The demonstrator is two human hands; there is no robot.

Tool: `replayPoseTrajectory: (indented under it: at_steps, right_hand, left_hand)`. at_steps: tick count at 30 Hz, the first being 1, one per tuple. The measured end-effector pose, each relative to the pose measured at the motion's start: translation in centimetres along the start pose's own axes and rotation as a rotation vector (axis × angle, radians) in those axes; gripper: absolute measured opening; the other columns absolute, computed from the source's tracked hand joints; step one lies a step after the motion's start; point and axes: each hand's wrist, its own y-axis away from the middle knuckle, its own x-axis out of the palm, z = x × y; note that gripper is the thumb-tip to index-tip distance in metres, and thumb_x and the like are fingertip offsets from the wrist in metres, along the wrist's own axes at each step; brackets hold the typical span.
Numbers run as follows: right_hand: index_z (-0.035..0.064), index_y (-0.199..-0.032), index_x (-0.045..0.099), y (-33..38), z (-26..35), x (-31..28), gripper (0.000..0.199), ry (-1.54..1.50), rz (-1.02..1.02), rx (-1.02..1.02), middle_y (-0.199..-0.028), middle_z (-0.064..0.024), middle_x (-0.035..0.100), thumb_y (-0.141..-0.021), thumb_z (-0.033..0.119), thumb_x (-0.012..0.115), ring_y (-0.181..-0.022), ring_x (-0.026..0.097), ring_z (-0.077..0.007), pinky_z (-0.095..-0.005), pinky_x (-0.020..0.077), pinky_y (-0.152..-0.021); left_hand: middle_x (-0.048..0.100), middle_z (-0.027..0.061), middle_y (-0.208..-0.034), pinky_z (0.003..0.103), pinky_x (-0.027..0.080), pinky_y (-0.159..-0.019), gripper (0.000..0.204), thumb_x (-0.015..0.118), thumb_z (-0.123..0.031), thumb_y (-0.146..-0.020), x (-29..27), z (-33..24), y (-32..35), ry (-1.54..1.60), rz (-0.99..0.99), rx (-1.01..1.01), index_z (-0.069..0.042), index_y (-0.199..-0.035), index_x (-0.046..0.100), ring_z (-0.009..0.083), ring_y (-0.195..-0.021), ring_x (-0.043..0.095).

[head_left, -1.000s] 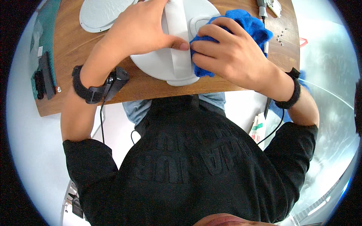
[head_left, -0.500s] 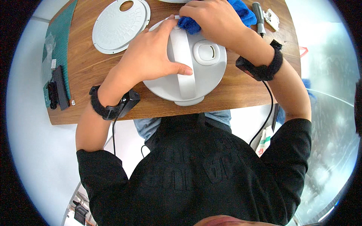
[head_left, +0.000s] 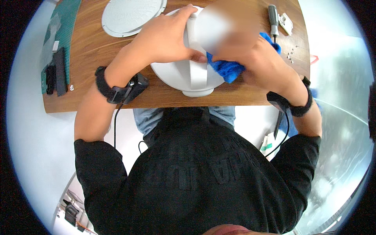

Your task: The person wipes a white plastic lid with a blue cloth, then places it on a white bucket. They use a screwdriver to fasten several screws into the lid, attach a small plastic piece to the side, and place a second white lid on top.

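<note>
A round white rice cooker (head_left: 172, 76) stands near the front edge of the table, its broad white handle (head_left: 198, 78) running across the lid. My left hand (head_left: 166, 37) grips that handle, with the thumb on its right side and the fingers toward the far end. Bunched in my right hand (head_left: 260, 60) is a blue cloth (head_left: 229, 70), which lies against the right side of the lid. A blurred patch hides the lid's far right part and some of the right fingers.
At the far left of the wooden table (head_left: 90, 78) lies a light grey round plate (head_left: 131, 15). A screwdriver (head_left: 273, 21), a small white part (head_left: 286, 23) and several tiny screws (head_left: 290, 55) are at the right. On the left are a green mat (head_left: 66, 31) and black pieces (head_left: 60, 72).
My right hand has brought the blue cloth nearer, from the lid's far side to its right side. My left hand stays on the handle. The view has shifted, and the screws now show.
</note>
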Motion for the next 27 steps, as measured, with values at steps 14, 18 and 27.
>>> replayPoseTrajectory:
  at_steps: [14,18,27]
  right_hand:
    - [-0.0047,-0.125,0.048,-7.3,4.2,-5.8,0.059,-0.057,-0.603,0.356,-0.103,-0.0212,0.064,-0.085,0.024,0.081,-0.096,0.067,-0.0345,-0.0434,0.0545,-0.083]
    - [-0.0088,-0.121,0.045,-10.6,6.8,-4.6,0.062,-0.586,-0.485,0.245,-0.102,-0.0216,0.064,-0.09,0.033,0.079,-0.095,0.066,-0.0298,-0.0402,0.0545,-0.084]
    - [0.0002,-0.128,0.056,-6.5,0.1,-0.4,0.05,-0.238,-0.306,0.104,-0.12,-0.0217,0.066,-0.09,0.025,0.078,-0.099,0.069,-0.0391,-0.0411,0.0558,-0.089]
  left_hand:
    - [0.065,0.0155,-0.134,0.045,0.046,-0.109,0.081,0.086,-0.037,-0.08,-7.0,-0.7,5.4,0.452,-0.638,0.15,-0.006,-0.146,0.05,0.0287,-0.127,0.061]
    - [0.043,0.0203,-0.151,0.047,0.04,-0.114,0.121,0.097,-0.036,-0.064,-5.8,-2.2,8.6,0.236,-0.633,0.232,-0.001,-0.155,0.026,0.0339,-0.134,0.051]
    - [0.056,0.0118,-0.148,0.044,0.054,-0.102,0.079,0.08,-0.004,-0.074,-3.6,1.6,10.1,-0.119,-0.603,0.205,-0.02,-0.145,0.051,0.0347,-0.124,0.063]
